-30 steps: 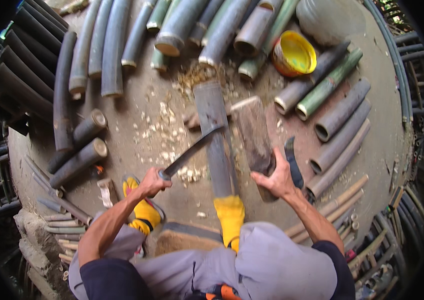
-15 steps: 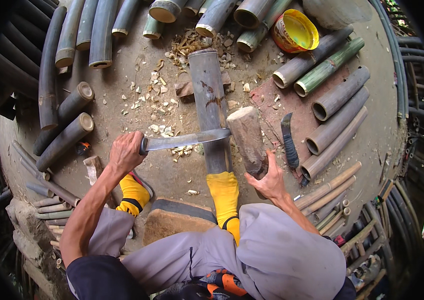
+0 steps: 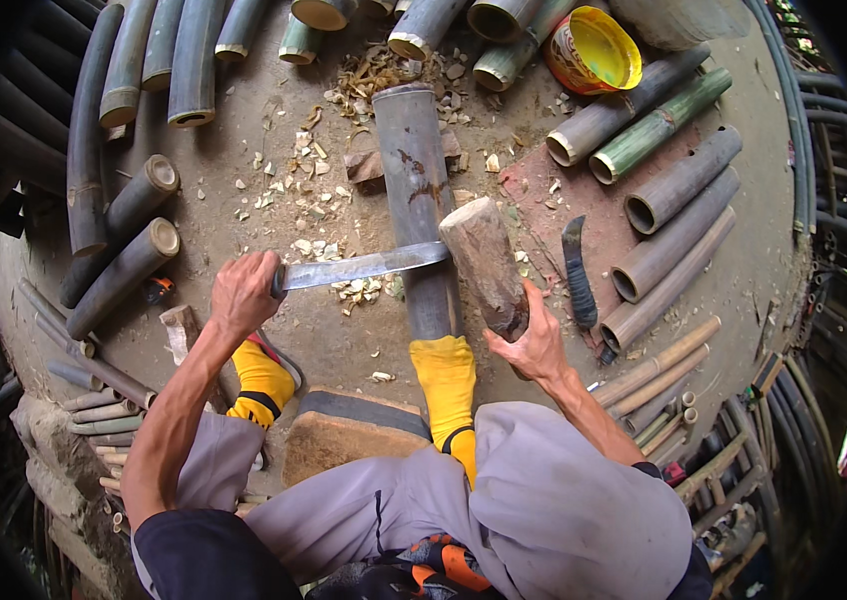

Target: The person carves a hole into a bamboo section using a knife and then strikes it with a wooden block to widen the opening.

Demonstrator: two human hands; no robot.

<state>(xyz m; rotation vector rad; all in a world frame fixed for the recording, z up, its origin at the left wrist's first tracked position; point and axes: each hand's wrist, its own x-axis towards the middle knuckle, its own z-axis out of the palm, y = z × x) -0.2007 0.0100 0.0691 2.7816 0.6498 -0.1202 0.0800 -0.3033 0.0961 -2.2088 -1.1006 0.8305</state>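
Observation:
A grey bamboo tube [image 3: 410, 150] lies lengthwise in front of me, its near end against my yellow-covered foot [image 3: 443, 375]. My left hand [image 3: 246, 292] is closed round the dark handle of a machete [image 3: 354, 268], whose long blade crosses over the tube. In my right hand [image 3: 536, 338] is the lower end of a thick wooden block [image 3: 484, 255], tilted, with its upper left side right by the blade's tip; whether they touch I cannot tell. Right of the block, a curved knife with a wrapped handle [image 3: 578, 275] lies on the ground.
A small wood piece [image 3: 369, 166] shows beneath the tube. Pale chips [image 3: 316, 247] litter the ground. Cut bamboo lengths [image 3: 682, 180] surround the work area on the far side, left and right. A yellow-and-red tub [image 3: 594, 50] stands at the far right; a wooden block [image 3: 354, 440] sits between my legs.
The wooden block in my right hand has shifted a little left, closer to the blade's tip, and leans more. My left hand keeps the machete across the tube. The whole view has shifted slightly.

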